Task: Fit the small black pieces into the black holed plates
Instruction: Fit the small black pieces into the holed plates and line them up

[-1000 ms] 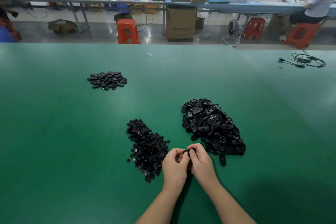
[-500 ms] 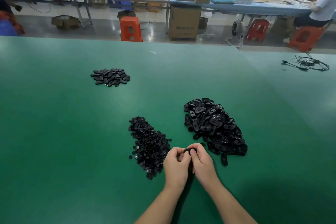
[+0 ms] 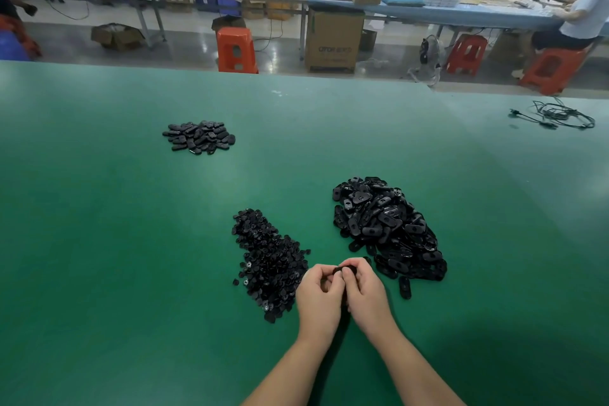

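My left hand (image 3: 319, 298) and my right hand (image 3: 364, 293) meet knuckle to knuckle just above the green table (image 3: 131, 273). Together their fingertips pinch one black holed plate (image 3: 342, 270), mostly hidden by the fingers. A heap of small black pieces (image 3: 268, 262) lies just left of my left hand. A bigger heap of black holed plates (image 3: 385, 227) lies right of and beyond my right hand. One loose plate (image 3: 405, 287) lies beside my right hand. A third, flatter pile of black plates (image 3: 199, 136) sits far off at the left.
A tangle of black cable (image 3: 560, 115) lies at the table's far right. Beyond the far edge are orange stools (image 3: 236, 49), a cardboard box (image 3: 334, 39) and long workbenches. A seated person (image 3: 580, 20) works at the right.
Both hands stay together on the plate, with only slight finger movement. The camera has tilted a little, shifting the scene down in view.
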Action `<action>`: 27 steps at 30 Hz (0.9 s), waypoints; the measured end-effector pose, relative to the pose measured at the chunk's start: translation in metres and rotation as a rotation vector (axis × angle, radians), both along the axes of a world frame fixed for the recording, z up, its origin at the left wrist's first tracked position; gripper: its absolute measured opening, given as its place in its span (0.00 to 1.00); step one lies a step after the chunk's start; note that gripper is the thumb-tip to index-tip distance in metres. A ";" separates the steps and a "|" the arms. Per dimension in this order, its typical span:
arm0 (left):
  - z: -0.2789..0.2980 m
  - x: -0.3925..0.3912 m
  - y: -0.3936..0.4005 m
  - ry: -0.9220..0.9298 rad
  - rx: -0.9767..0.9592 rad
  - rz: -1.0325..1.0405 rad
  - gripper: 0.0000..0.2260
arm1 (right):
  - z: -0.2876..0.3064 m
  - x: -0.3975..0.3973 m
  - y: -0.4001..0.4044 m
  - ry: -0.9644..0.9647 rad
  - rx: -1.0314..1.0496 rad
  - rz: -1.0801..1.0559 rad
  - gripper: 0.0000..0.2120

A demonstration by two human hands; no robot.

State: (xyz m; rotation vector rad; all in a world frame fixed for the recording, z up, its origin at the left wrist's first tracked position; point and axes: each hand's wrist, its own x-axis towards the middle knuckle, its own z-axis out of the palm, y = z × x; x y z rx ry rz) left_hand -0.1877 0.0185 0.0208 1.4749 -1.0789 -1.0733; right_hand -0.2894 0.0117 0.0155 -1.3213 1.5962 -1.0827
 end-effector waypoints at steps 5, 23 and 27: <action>0.003 -0.004 0.007 -0.172 -0.128 -0.027 0.13 | 0.004 0.002 0.001 0.014 -0.011 -0.032 0.08; 0.004 0.189 -0.056 -0.973 -0.007 0.422 0.13 | 0.007 0.006 0.004 -0.019 -0.037 0.033 0.08; -0.005 0.229 -0.060 -1.003 0.218 0.445 0.18 | 0.008 0.005 0.004 0.003 -0.032 0.040 0.07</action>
